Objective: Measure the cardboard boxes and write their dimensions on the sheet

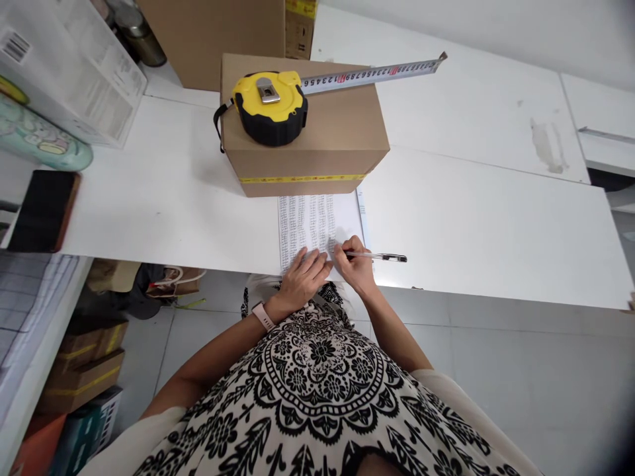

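My right hand [354,266] grips a pen [381,256], its tip against a sheet of paper [350,218] at the desk's front edge. Columns of handwriting fill much of the sheet. Flat on the paper's lower left part lies my left hand [305,276], fingers stretched out and holding nothing. Behind the sheet stands a cardboard box [337,125] with yellow tape along its front, covering the paper's far end. A yellow and black tape measure [275,106] rests on the box, its blade [367,78] pulled out to the right past the box's edge.
A phone [42,210] lies at the desk's left end, near a pale green bottle [44,139] and a clear plastic container [69,59]. Another cardboard box [213,39] stands at the back. Below left, several taped boxes [84,377] sit on the floor.
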A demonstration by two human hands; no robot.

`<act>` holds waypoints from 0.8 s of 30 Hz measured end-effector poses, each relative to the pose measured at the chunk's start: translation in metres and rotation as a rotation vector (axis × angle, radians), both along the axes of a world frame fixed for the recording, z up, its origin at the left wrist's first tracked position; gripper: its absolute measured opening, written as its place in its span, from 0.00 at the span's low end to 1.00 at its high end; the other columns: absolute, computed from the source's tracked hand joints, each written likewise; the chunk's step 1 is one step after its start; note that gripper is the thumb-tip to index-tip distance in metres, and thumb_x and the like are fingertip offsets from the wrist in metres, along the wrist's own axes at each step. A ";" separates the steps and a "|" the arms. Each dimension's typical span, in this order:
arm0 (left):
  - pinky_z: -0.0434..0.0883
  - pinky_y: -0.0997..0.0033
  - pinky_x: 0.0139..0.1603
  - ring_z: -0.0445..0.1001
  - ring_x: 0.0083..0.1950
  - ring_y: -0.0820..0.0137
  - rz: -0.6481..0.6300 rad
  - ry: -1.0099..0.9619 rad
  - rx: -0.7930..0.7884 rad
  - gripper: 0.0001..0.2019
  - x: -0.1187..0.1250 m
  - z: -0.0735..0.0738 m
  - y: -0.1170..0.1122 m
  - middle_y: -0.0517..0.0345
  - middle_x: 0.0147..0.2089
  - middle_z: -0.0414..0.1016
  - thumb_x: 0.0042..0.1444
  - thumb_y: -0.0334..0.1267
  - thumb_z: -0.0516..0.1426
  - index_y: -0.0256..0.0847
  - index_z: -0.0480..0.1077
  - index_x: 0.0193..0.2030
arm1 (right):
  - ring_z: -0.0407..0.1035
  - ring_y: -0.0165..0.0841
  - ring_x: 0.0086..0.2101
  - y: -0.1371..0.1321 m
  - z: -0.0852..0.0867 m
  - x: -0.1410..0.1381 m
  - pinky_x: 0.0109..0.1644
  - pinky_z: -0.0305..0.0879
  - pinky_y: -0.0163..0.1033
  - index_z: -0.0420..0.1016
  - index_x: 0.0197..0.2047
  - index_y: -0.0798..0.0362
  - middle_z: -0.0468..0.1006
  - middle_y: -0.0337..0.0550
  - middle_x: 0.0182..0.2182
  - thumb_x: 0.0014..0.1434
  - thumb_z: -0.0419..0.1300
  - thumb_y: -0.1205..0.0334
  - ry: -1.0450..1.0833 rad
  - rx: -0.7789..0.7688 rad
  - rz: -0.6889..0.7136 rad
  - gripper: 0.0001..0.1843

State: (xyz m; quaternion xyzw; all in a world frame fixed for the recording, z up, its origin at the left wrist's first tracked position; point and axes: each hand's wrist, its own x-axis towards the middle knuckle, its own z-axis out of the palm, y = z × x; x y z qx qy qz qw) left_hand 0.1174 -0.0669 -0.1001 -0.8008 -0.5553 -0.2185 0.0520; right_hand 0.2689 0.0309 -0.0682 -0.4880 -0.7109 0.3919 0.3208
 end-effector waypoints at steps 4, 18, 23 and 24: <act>0.64 0.48 0.72 0.74 0.64 0.56 0.003 0.022 0.057 0.17 0.000 0.002 0.000 0.46 0.61 0.78 0.70 0.43 0.54 0.39 0.74 0.60 | 0.55 0.28 0.21 0.000 0.003 -0.002 0.26 0.55 0.35 0.57 0.28 0.47 0.62 0.30 0.18 0.63 0.58 0.51 -0.007 -0.014 0.008 0.17; 0.64 0.48 0.71 0.74 0.64 0.56 0.004 0.010 0.061 0.17 0.000 0.002 0.001 0.46 0.60 0.78 0.70 0.43 0.54 0.38 0.74 0.59 | 0.53 0.27 0.20 -0.001 0.000 -0.002 0.26 0.52 0.35 0.56 0.27 0.47 0.58 0.29 0.18 0.62 0.59 0.56 0.058 0.007 0.015 0.17; 0.64 0.48 0.71 0.75 0.63 0.55 0.000 0.030 0.125 0.16 0.000 0.005 0.001 0.46 0.60 0.79 0.69 0.42 0.56 0.36 0.75 0.58 | 0.55 0.27 0.21 0.000 -0.004 0.000 0.26 0.53 0.35 0.57 0.27 0.47 0.59 0.29 0.18 0.63 0.59 0.55 0.077 -0.002 -0.016 0.16; 0.64 0.49 0.71 0.75 0.63 0.55 0.001 0.033 0.126 0.16 0.000 0.006 0.001 0.46 0.59 0.79 0.69 0.42 0.56 0.36 0.75 0.57 | 0.55 0.27 0.21 0.000 -0.005 0.000 0.26 0.53 0.35 0.57 0.28 0.47 0.59 0.29 0.18 0.63 0.59 0.55 0.080 0.003 -0.019 0.16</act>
